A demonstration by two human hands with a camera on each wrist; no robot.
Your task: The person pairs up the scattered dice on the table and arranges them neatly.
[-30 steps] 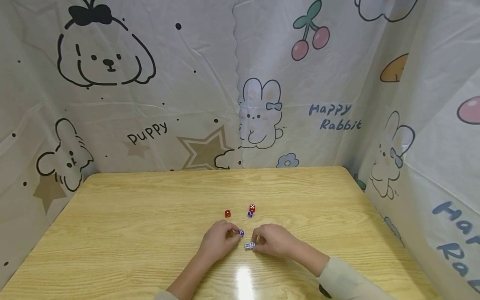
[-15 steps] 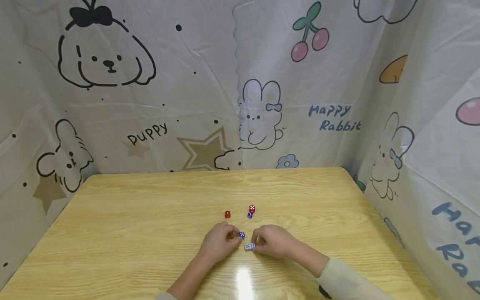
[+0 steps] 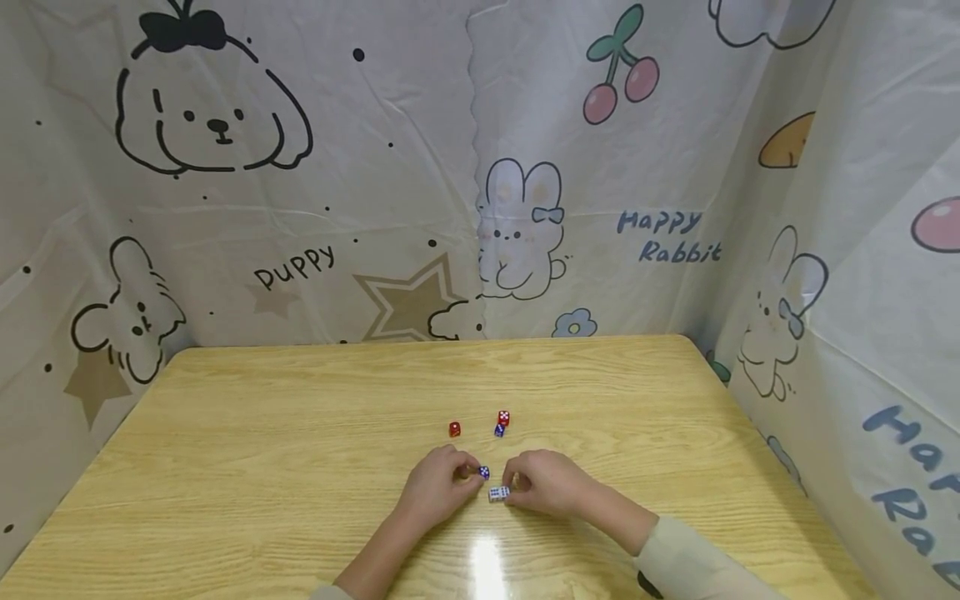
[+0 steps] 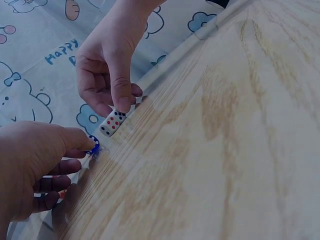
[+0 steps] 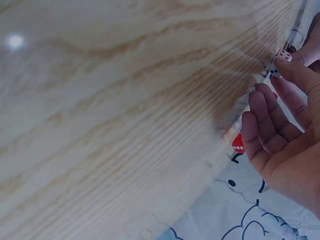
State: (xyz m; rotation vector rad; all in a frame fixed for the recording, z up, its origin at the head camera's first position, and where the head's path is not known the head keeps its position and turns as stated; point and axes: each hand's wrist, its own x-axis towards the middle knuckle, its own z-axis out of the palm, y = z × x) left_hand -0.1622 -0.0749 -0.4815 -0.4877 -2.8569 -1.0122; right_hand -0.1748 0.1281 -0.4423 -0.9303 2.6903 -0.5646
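The left hand [image 3: 441, 480] pinches a small blue die with white pips [image 3: 483, 472] between thumb and index finger. Opposite it, the right hand [image 3: 547, 482] has thumb and fingers closed on the right-hand white cube die [image 3: 504, 493]. A second white die with dark blue pips [image 3: 493, 495] sits flush against that one, its outer side free of any fingers. The held blue die is near the white pair but apart from it; whether it touches the wood-grain worktop [image 3: 262, 442] cannot be told.

Farther back, a red die with white pips [image 3: 504, 417] has another blue die [image 3: 499, 431] just in front of it, while an orange-red die [image 3: 454, 429] lies alone to their left.

The step in hand appears to be lining up dice with both hands, the right grip steadying the white row. The next move probably calls for a small, level shift of the pinched blue die, with the right grip kept light so that the white pair stays flush.
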